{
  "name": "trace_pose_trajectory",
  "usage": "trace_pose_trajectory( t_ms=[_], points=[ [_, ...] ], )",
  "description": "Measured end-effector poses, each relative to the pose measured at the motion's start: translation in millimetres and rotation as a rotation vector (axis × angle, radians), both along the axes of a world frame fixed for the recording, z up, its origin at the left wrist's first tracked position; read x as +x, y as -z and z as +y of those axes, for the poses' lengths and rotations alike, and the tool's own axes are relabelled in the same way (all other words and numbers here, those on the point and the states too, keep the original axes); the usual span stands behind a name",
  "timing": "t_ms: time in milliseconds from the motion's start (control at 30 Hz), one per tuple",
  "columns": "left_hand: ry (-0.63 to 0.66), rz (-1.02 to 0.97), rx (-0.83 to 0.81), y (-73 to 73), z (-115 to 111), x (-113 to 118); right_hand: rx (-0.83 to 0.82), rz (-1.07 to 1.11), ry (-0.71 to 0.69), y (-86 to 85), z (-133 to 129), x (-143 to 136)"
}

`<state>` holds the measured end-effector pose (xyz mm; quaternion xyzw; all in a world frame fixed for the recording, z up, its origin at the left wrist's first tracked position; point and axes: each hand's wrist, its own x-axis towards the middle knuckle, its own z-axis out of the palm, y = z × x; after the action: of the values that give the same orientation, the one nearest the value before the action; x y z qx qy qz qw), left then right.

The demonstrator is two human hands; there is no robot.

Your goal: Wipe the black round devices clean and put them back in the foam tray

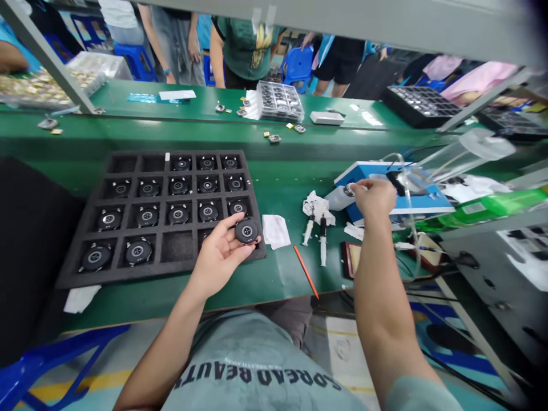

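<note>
The left hand [220, 254] lies palm up at the near right corner of the foam tray [85, 273], fingers half curled, pinching a round black part [246, 231] between thumb and fingertips; this holds its face upward, just over the tray edge. The right hand [373, 197] is closed loosely around a small silvery piece [350, 190], held at the blue-and-white unit [363, 171]; what that piece is cannot be made out. Most tray cells hold matching parts, face up, one per cell; several are vacant. Two syringes [315, 234], crumpled wipes [315, 205] and an orange stick [305, 272] lie between tray and unit. The bench [282, 182] is green matting. Other people stand beyond the far bench, by further trays [280, 101].
</note>
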<state>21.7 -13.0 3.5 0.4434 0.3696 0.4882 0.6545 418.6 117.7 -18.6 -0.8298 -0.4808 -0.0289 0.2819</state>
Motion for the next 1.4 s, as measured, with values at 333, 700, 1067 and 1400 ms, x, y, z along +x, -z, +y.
trace_pose_trajectory(
  t_ms=[333, 700, 1067, 1400],
  points=[
    [0.017, 0.008, -0.018, 5.5, 0.1, 1.4, 0.253, 0.331, -0.825, -31.7, -85.3, -169.5],
    [0.004, -0.061, -0.054, 6.0, -0.8, 2.8, 0.180, 0.163, -1.002, -41.8, -100.2, -177.6],
    [-0.008, -0.037, -0.034, 6.7, 1.1, 4.0, 0.155, 0.194, -1.161, -39.1, -104.0, -196.3],
    [0.023, -0.035, -0.024, 7.4, 1.7, 1.9, 0.227, 0.292, -1.110, -43.4, -112.2, -190.9]
  ],
)
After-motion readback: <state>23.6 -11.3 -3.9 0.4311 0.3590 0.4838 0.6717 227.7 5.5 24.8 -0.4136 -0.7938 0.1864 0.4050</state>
